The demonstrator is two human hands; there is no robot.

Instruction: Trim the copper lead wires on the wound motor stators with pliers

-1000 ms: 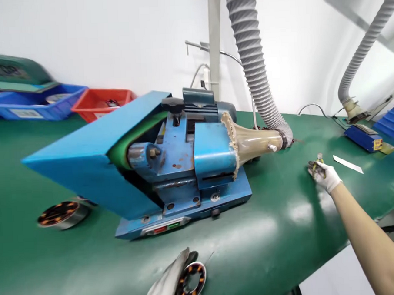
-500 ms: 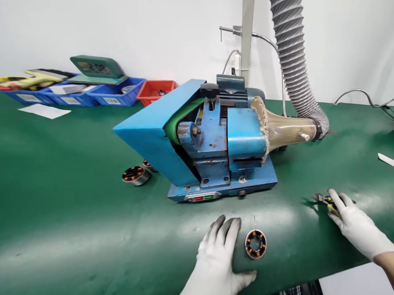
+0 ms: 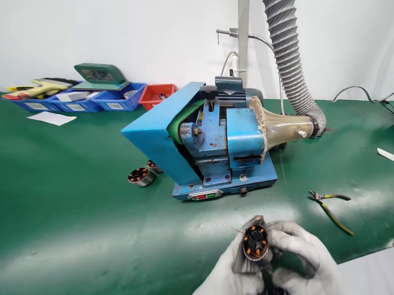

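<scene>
A small motor stator, a metal ring with black and copper-coloured windings, is raised above the bench front with its face tilted toward me. A thin wire end sticks out at its upper left. My left hand, in a white glove with soiled fingertips, is closed around its left side and underside. From the right, my gloved right hand has bent fingers against the stator's right edge, its thumb lower down; the exact contact is partly hidden. Diagonal cutting pliers with yellow-and-black handles lie spread on the green bench to the right.
A blue belt grinder stands ahead, joined to a grey suction hose. Beside it on the left sit two more stators. Blue bins, a red bin and a clock line the back.
My right hand has let go of the pliers on the bench and come left to the stator. My left hand released the stator onto the bench, then picked it up again.
</scene>
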